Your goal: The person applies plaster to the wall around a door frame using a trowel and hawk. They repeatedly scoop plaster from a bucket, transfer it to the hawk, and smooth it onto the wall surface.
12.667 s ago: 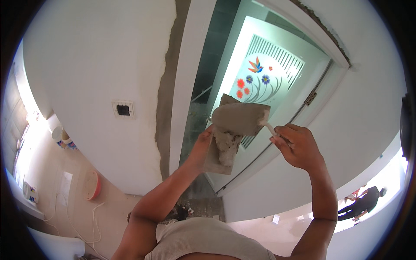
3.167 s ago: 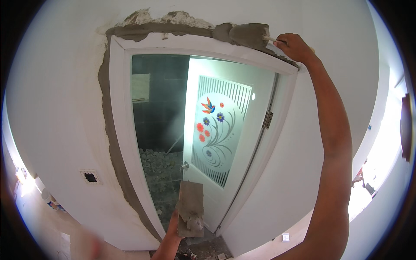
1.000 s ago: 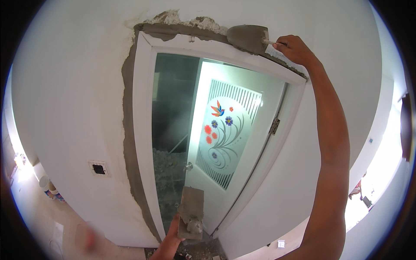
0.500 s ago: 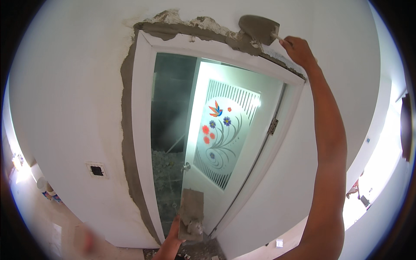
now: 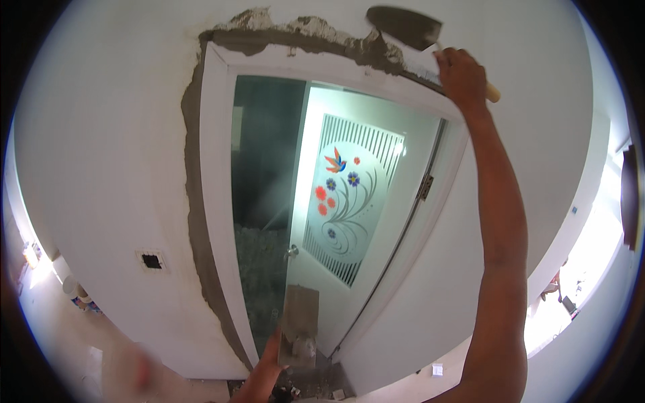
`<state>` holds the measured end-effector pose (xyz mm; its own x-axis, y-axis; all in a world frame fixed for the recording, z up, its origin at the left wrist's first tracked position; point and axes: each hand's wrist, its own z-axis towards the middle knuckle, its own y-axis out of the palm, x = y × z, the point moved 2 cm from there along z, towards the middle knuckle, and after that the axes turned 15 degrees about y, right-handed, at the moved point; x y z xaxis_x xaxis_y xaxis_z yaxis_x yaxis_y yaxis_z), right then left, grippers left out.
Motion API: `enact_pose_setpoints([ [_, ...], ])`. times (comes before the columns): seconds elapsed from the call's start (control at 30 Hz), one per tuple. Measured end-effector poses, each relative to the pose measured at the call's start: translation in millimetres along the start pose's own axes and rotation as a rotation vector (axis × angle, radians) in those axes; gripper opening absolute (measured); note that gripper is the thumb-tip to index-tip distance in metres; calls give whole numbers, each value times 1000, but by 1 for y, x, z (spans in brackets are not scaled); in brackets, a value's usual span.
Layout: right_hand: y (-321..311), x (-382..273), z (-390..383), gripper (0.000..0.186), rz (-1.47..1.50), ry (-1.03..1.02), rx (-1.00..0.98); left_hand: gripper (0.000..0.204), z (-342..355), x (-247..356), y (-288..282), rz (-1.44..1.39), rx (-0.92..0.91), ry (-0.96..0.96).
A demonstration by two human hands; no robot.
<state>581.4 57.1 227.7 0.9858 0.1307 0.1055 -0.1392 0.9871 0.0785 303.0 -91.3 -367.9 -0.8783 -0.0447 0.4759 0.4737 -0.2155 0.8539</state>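
High up, above the right part of the door frame [image 5: 306, 65], my right hand [image 5: 463, 77] is closed round the light wooden handle of a trowel [image 5: 406, 28]. The blade is coated grey and tilts up to the left. Just below it, grey mortar [image 5: 379, 54] fills part of the rough gap over the frame. Low in the middle, my left hand [image 5: 269, 359] grips a small rectangular mortar board [image 5: 301, 312] from its left side. A lump of mortar [image 5: 305, 346] sits near the board's lower end; most of the fingers are hidden behind it.
A white door [image 5: 306, 134] with a flowered glass panel stands ajar inside the frame, its round knob [image 5: 292, 250] beyond the board. An open switch box [image 5: 152, 261] is set in the left wall. Rubble [image 5: 295, 391] lies on the floor below.
The trowel has risen off the mortar over the frame, and its wooden handle now shows behind my right hand. Fresh mortar sticks up there. The board has barely shifted.
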Motion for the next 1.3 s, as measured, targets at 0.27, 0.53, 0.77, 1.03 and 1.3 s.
enact_pose_setpoints([
  [0.27,-106,-34,-154,28,352,44,-759,47,17,40,74,-210,-55,-1],
  [0.53,-178,-81,-300,13,608,164,-1157,40,43,64,77,101,10,66],
  [0.77,-202,-86,-347,14,565,254,-1120,41,54,61,120,286,162,50],
  [1.03,-188,-53,-346,14,301,101,-707,39,66,24,115,432,-157,117],
  [1.3,-113,32,-211,15,85,37,-255,47,52,-1,104,239,-117,-20],
])
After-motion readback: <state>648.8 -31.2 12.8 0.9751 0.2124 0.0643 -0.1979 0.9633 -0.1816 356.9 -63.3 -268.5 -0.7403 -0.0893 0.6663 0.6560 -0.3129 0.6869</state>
